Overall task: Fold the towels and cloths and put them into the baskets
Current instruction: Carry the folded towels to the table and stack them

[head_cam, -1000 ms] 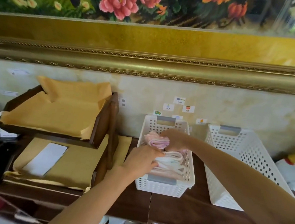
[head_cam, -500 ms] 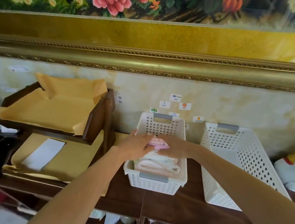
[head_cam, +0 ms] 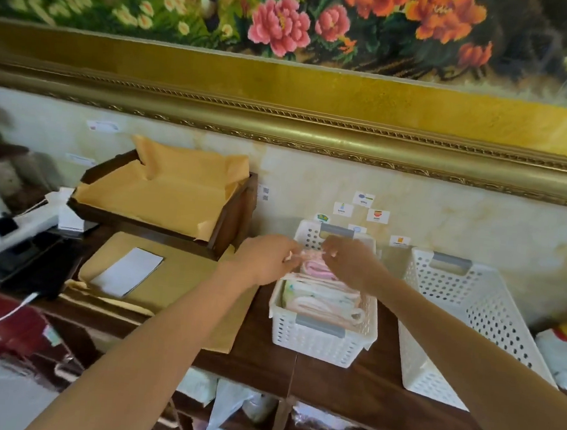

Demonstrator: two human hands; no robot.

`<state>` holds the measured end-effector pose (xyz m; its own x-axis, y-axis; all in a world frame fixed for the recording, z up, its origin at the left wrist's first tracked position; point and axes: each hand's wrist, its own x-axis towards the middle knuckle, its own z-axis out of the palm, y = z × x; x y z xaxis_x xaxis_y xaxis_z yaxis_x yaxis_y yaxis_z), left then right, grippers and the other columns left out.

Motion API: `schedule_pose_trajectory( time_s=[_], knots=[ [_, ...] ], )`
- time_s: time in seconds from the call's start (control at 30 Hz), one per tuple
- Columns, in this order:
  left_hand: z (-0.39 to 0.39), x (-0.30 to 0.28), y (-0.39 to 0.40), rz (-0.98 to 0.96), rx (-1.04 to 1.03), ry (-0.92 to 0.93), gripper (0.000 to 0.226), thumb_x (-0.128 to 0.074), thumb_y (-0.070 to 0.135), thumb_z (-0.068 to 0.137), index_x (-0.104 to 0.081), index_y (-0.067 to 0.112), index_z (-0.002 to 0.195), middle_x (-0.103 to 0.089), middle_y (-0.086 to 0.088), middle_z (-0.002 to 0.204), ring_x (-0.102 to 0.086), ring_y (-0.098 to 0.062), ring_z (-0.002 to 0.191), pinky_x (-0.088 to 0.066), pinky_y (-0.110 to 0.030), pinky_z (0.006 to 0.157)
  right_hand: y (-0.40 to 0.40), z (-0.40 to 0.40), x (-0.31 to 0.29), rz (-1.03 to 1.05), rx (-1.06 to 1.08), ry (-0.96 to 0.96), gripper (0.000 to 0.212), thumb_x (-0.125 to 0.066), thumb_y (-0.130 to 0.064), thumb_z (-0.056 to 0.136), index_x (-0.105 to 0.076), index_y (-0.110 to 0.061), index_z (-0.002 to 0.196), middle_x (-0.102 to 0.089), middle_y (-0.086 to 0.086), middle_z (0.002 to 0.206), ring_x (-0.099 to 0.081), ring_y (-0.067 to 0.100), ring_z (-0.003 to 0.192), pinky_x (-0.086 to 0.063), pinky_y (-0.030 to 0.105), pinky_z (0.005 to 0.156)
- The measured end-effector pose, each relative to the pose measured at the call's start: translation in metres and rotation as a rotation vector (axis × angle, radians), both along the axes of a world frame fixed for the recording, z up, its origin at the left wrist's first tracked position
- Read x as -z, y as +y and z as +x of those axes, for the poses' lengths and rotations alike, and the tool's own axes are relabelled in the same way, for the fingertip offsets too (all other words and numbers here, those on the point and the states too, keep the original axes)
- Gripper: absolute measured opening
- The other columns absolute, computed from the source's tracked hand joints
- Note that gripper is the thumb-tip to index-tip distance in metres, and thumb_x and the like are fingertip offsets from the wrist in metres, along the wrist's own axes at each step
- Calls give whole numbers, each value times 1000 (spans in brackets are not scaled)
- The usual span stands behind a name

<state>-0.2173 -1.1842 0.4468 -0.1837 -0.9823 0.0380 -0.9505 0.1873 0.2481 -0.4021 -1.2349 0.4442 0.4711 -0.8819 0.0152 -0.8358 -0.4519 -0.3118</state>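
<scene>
A small white perforated basket stands on the dark wooden shelf and holds a row of folded pink and white cloths. At its far end lies a folded pink cloth. My left hand pinches the left edge of that pink cloth, fingers closed on it. My right hand grips its right side from above. Both hands hover over the back half of the basket. A larger white basket stands to the right, tilted, with nothing visible inside.
A two-tier dark wooden tray lined with yellow paper stands to the left, a white sheet on its lower level. Small picture labels are stuck on the wall behind the baskets. Devices and cables lie far left.
The view shifted right and down. My left hand moved from the front cloths to the back of the basket, and both hands now pinch the pink cloth there.
</scene>
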Motion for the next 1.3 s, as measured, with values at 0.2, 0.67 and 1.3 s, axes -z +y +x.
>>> schedule_pose_trajectory(
  time_s=[0.2,0.67,1.3],
  knots=[
    [101,-30,118,-330,-241,100,24,-49,34,97,-62,27,116,-68,8,108,-63,-15,99,-53,-34,78,75,133,-44,-222,-54,-244,24,-41,-22,97,-62,-9,97,-68,11,93,-63,30,85,-53,38,75],
    [438,41,586,44,-1155,-18,28,-48,29,96,-59,24,121,-65,1,119,-60,-25,108,-49,-35,86,421,556,32,-1,-826,-144,19,-47,-21,90,-63,-12,89,-68,13,97,-62,35,95,-48,38,81],
    [660,96,946,-60,-2289,373,28,-57,25,90,-65,15,115,-68,-8,113,-63,-28,104,-50,-38,92,765,1005,107,376,-1473,134,21,-48,-17,90,-64,-11,77,-70,13,88,-66,32,86,-49,30,73]
  ],
)
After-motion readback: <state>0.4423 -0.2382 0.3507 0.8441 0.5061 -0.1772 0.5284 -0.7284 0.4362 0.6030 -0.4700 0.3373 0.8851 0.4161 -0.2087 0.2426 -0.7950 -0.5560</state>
